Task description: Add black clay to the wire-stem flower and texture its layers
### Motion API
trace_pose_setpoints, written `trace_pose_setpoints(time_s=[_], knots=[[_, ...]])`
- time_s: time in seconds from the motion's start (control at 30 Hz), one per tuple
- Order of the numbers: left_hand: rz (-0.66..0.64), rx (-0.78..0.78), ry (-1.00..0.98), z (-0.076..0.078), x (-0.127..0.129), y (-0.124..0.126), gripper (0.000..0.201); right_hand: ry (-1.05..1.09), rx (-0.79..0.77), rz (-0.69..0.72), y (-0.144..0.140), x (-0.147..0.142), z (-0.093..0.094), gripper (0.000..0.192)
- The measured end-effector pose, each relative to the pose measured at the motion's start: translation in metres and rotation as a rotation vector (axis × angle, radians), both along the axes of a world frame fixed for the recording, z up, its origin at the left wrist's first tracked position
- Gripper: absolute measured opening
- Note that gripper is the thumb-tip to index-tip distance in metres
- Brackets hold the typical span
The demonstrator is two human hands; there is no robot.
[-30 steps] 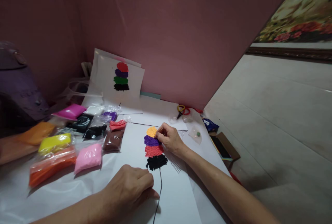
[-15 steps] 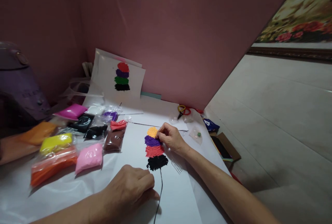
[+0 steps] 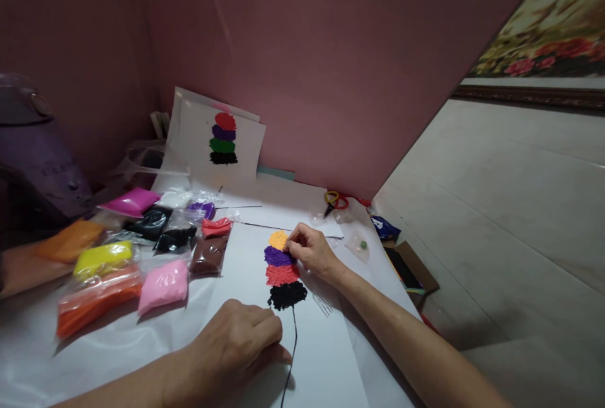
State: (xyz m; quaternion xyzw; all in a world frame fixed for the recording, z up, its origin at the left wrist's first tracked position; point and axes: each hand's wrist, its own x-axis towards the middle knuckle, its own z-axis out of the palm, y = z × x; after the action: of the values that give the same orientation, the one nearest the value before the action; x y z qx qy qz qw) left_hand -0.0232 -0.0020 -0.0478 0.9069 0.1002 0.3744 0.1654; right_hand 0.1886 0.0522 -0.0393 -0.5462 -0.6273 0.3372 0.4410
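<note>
On a white sheet of paper (image 3: 326,345) stands a column of textured modelling clay: a yellow patch (image 3: 278,240), a purple band (image 3: 278,256), a red band (image 3: 282,275) and a black band (image 3: 287,296). A thin black strand (image 3: 295,332) runs down from the black band. My right hand (image 3: 309,249) is pinched at the right edge of the yellow and purple clay; whatever its fingertips hold is hidden. Lower down, my left hand (image 3: 241,338) lies on the paper with curled fingers, one fingertip beside the black strand. What is under those fingers cannot be seen.
Several clay packets, among them a pink packet (image 3: 163,287) and a brown packet (image 3: 208,255), lie at left. Scissors (image 3: 334,201) and a small bag with a green bit (image 3: 359,245) are at the back right. A finished-looking clay sheet (image 3: 189,143) leans on the wall.
The view has shifted very slightly. Both hands keep their places and grips, and the clay looks the same.
</note>
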Motion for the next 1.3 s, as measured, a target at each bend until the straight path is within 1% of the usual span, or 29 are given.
trace_pose_setpoints(time_s=[0.17,0.5,0.63,1.0,1.17,1.3], knots=[[0.006,-0.005,0.004,-0.0008,0.0,-0.0001,0.037,-0.004,0.0,-0.009,0.0003,0.0,0.0003,0.002],[-0.002,-0.011,0.016,0.0049,-0.0001,-0.0011,0.041,-0.041,0.004,-0.002,0.0,0.0004,0.0024,0.004],[0.016,-0.008,0.023,0.0056,-0.0004,-0.0013,0.042,-0.06,0.014,-0.009,-0.0002,-0.0007,0.0035,0.005],[0.006,-0.008,0.02,0.0016,-0.0002,-0.0005,0.038,-0.102,0.035,-0.008,0.0015,-0.0026,0.0054,0.006],[0.015,-0.039,0.025,0.0026,-0.0009,-0.0015,0.036,-0.099,0.036,-0.016,0.0039,-0.0032,0.0044,0.007],[0.004,-0.031,0.042,0.0029,-0.0012,-0.0015,0.034,-0.089,0.031,-0.019,0.0043,-0.0037,0.0049,0.007]])
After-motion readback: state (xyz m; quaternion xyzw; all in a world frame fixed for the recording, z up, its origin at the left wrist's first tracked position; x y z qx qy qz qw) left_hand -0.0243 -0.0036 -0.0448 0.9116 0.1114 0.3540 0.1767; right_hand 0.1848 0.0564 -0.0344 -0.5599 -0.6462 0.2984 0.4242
